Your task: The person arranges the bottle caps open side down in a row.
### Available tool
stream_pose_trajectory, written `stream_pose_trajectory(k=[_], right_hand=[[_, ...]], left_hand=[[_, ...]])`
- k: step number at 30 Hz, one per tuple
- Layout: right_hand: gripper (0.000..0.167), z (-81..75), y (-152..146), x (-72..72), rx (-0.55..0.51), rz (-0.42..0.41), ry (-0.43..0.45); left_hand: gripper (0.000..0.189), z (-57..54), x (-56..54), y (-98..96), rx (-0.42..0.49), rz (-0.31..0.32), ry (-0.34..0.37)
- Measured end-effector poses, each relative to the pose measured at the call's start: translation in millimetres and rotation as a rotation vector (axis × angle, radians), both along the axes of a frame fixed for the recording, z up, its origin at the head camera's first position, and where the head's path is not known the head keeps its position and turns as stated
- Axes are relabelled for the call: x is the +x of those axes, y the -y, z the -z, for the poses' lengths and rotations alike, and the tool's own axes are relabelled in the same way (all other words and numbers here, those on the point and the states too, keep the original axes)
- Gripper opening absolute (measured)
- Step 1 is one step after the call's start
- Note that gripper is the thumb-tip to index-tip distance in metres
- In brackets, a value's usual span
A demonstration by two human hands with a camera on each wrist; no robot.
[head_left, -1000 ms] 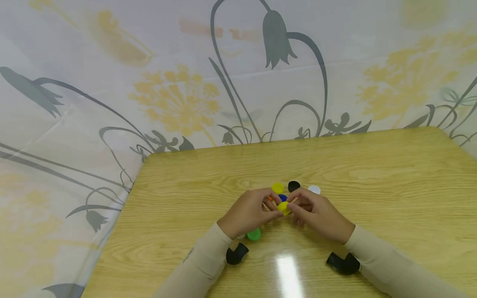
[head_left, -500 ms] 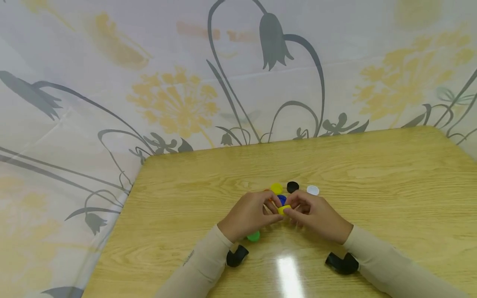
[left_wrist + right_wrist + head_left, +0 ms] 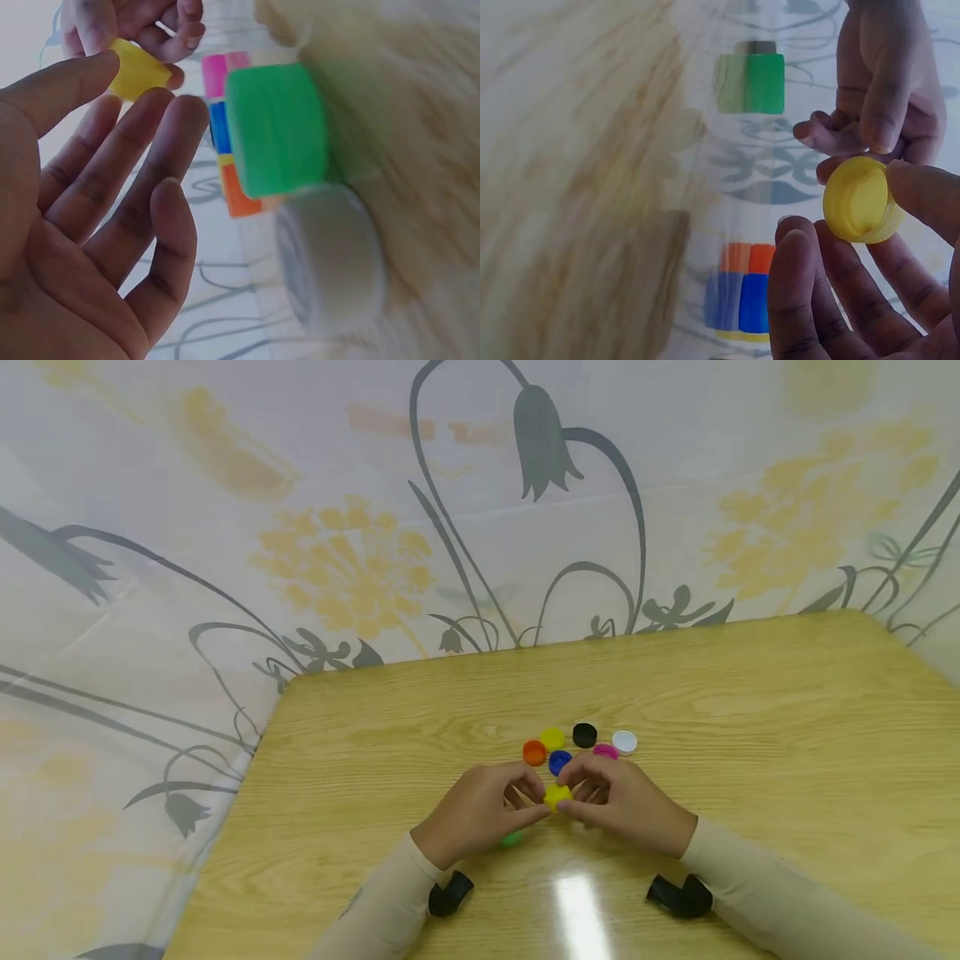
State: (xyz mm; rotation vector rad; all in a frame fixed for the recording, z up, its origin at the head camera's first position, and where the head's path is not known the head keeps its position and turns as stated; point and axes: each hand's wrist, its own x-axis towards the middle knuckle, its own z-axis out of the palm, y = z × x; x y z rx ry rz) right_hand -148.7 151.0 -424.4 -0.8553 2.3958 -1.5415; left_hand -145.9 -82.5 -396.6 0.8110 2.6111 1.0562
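A yellow bottle cap (image 3: 557, 797) is held up between both hands over the table's middle. My left hand (image 3: 476, 810) pinches its left side with thumb and fingertips, while my right hand (image 3: 630, 802) pinches the other side. Seen from the right wrist, the cap (image 3: 855, 199) turns its hollow inside towards the camera, tilted. Beyond the hands lie an orange cap (image 3: 535, 752), a blue cap (image 3: 560, 763) and a pink cap (image 3: 606, 751), the last partly hidden by right-hand fingers. A green cap (image 3: 277, 131) lies below the left hand, beside a whitish cap (image 3: 330, 255).
Farther back on the wooden table (image 3: 712, 693) lie another yellow cap (image 3: 552, 738), a black cap (image 3: 585, 735) and a white cap (image 3: 624, 742). Black curved pieces (image 3: 451, 894) show beside both wrists. A flower-patterned cloth (image 3: 487, 527) hangs behind the table.
Both hands have shifted a little left and nearer with the yellow cap, which has turned between the fingers. The orange, blue and pink caps show more now; the green cap is more covered.
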Motion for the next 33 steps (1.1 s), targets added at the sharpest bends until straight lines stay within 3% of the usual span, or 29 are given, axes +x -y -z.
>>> stream_pose_trajectory(k=[10, 18, 33], right_hand=[[0.025, 2.4, 10, 2.5, -0.019, -0.041, -0.034], [0.027, 2.9, 11, 5.8, -0.026, -0.054, -0.045], [0.024, 6.6, 17, 3.8, 0.059, -0.021, -0.003]], left_hand=[[0.019, 4.3, 2.2, 11.2, -0.056, -0.010, -0.139], [0.027, 2.7, 0.8, 12.1, -0.087, 0.036, -0.136], [0.026, 4.3, -0.8, 11.7, -0.156, 0.025, -0.138]])
